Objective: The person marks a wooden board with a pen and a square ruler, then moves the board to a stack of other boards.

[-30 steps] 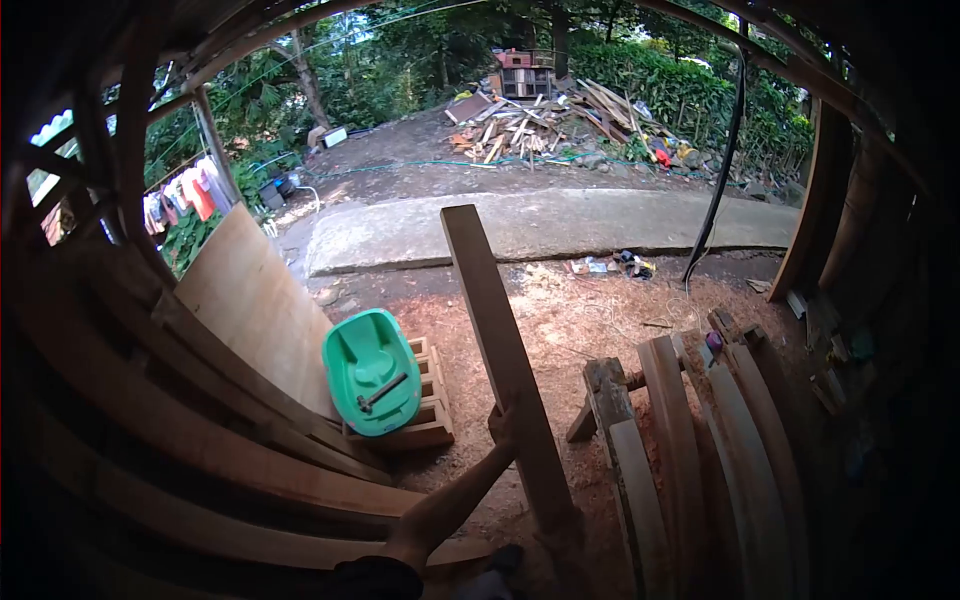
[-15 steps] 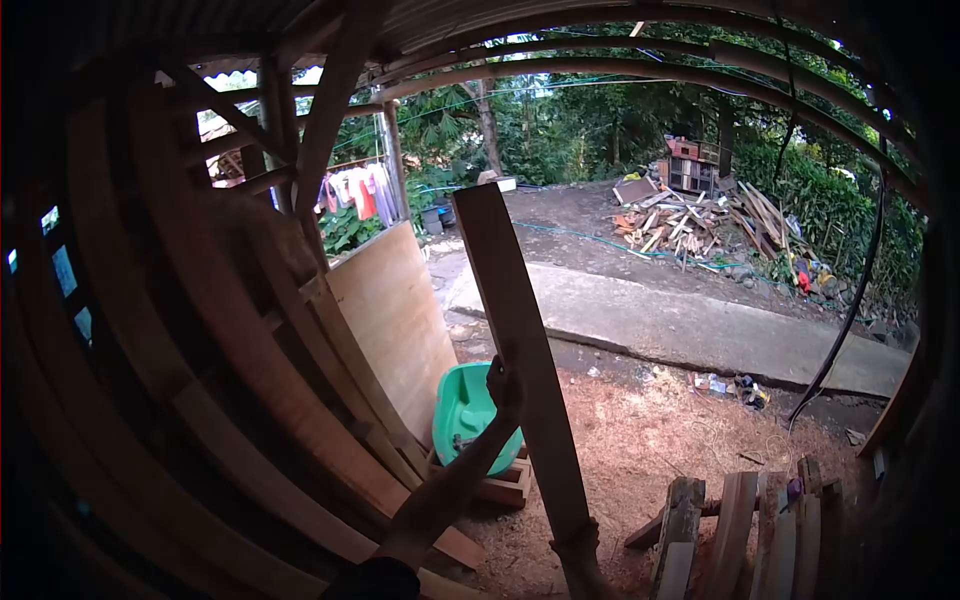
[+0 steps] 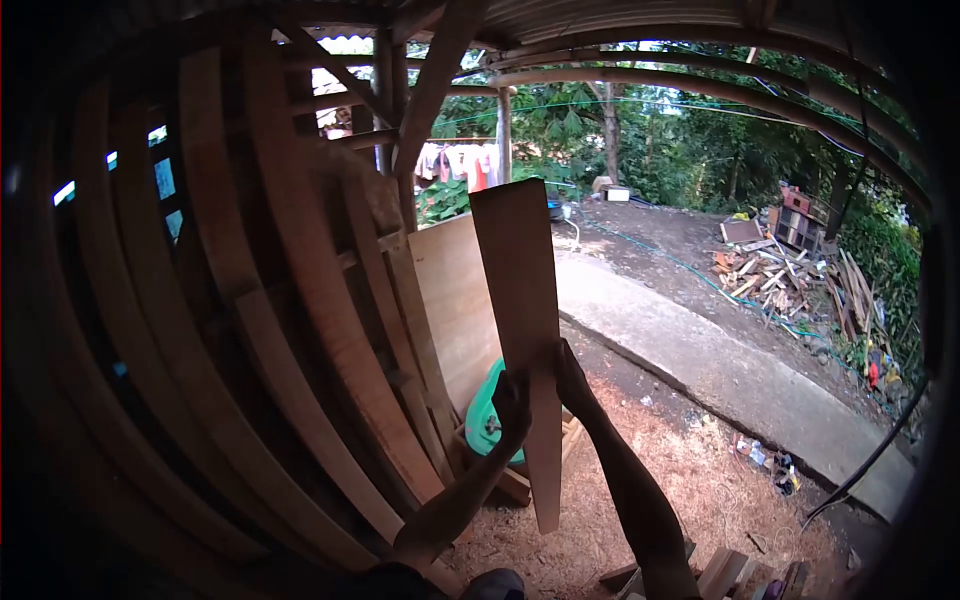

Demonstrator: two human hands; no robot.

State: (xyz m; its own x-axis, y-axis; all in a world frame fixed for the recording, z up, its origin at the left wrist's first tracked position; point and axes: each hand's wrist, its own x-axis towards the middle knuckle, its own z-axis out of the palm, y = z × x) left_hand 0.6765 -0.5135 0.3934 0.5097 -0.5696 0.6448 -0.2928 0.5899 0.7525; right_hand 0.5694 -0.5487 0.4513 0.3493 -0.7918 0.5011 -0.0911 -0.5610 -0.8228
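Note:
A long wooden plank stands nearly upright in front of me, its wide face toward me and its lower end above the shavings. On its left edge, about midway down, my left hand is closed around the wood. My right hand grips the opposite edge slightly higher, its fingers partly hidden behind the plank. Behind my left hand sits a green plastic tub, partly covered by the plank and my arm.
Several long boards lean along the left side beside a plywood sheet. Wood shavings cover the ground. Cut timber lies at the lower right. Beyond a concrete strip is a scrap wood pile.
My right hand has moved from the plank's lower end up to its right edge. The plank has turned to show more of its wide face, and the view has swung left.

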